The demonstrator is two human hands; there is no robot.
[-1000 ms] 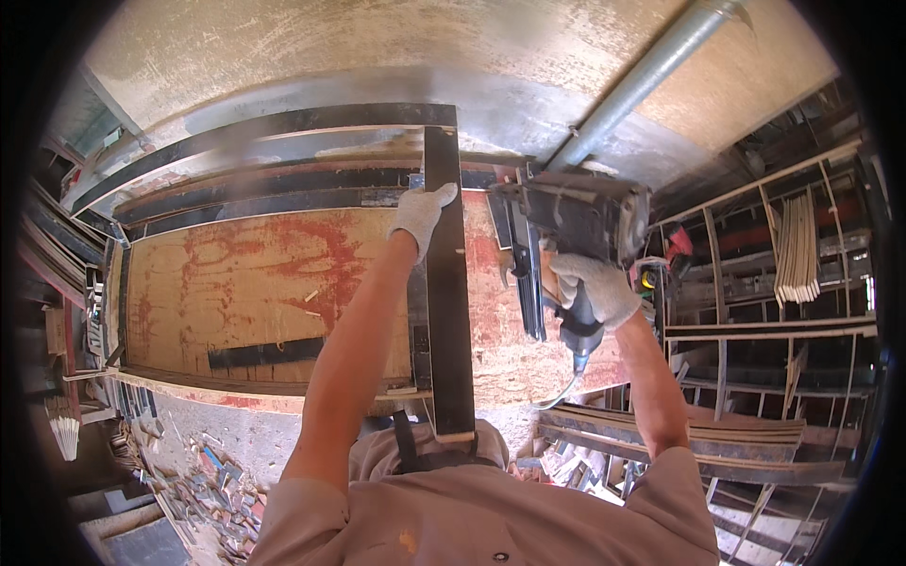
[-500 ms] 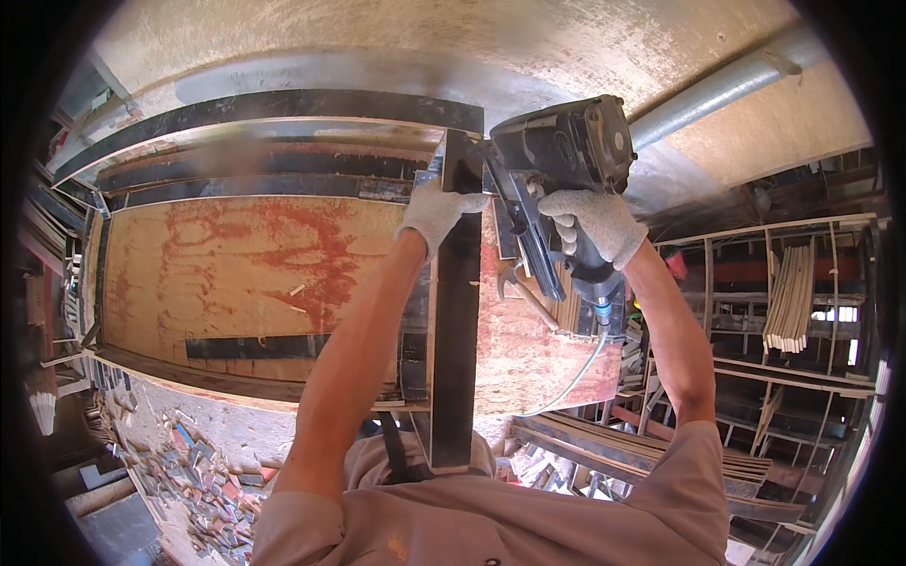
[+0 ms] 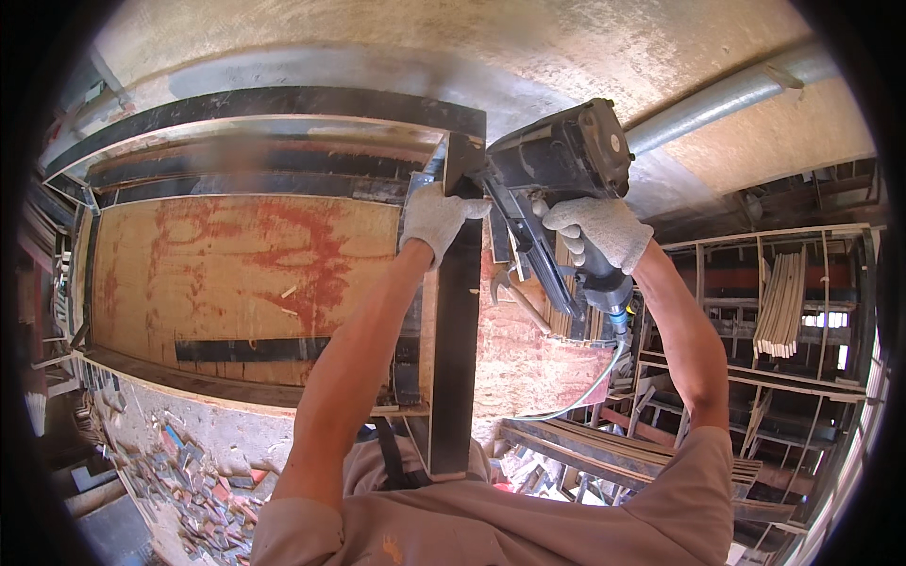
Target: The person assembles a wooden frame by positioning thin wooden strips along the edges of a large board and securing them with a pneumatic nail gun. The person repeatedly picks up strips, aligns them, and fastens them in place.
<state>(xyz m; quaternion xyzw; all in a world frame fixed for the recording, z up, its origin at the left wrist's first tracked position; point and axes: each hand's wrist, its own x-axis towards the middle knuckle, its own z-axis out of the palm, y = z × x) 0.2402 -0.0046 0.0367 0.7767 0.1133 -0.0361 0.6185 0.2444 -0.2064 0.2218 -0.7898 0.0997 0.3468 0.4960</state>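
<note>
My right hand (image 3: 604, 231), in a light knit glove, grips a black nail gun (image 3: 557, 156). Its nose meets the black-faced wood at the far corner of a frame, and its long magazine slants down toward me. My left hand (image 3: 436, 222), gloved too, is clamped round the frame's near-to-far board (image 3: 455, 354) just short of that corner, with the thumb lying across it. From the same corner a long dark board (image 3: 283, 99) runs off to the left. The glove hides part of the joint.
A red-stained plywood panel (image 3: 236, 264) lies on the left, with a loose dark strip (image 3: 250, 351) on it. Right of the frame are a claw hammer (image 3: 524, 304) and the gun's air hose (image 3: 599, 382). Wood scraps (image 3: 203, 481) litter the lower left; racks with timber strips (image 3: 785, 302) stand right.
The nail gun has tilted, its handle and magazine end swinging to the right with my right hand. My left hand keeps its hold on the board.
</note>
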